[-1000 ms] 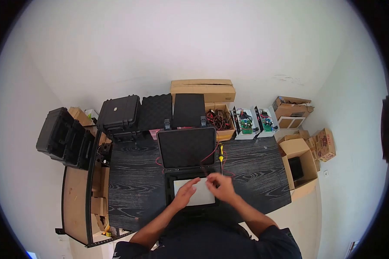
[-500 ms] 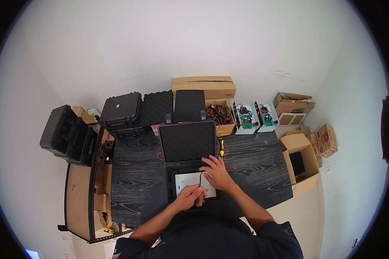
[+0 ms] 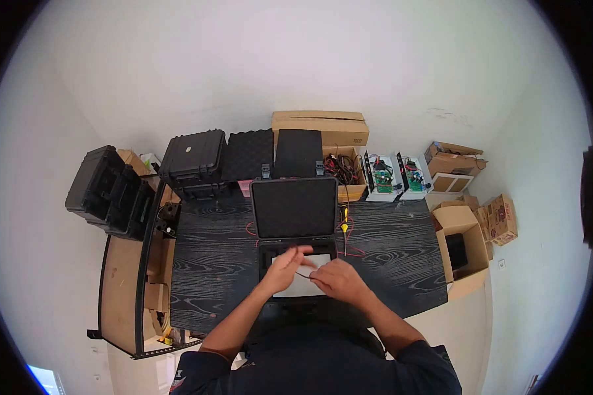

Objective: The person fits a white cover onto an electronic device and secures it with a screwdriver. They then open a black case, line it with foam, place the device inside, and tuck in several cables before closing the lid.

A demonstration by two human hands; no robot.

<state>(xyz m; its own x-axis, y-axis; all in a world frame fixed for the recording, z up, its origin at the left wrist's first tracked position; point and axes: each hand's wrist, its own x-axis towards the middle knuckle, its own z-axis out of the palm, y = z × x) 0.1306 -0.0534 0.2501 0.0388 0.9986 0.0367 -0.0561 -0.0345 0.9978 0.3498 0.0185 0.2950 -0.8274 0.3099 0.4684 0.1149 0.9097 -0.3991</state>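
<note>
An open black hard case with a foam-lined lid lies in front of me. Inside it sits a white panel. Over the panel, my right hand pinches a thin black cable between thumb and fingers. The cable runs left from there toward my left hand, which is above the panel's left part with fingers stretched out and slightly blurred. Just right of the lid lies a yellow-and-black screwdriver, with a thin red wire around it.
Black cases stand at the back left, foam sheets beside them. A carton of cables and two white units with green circuit boards line the table's back edge. An open cardboard box stands right of the table.
My left hand has moved up and its fingers have straightened. My right hand has come lower and closed on the cable, which now lies more level. The whole view has shifted slightly.
</note>
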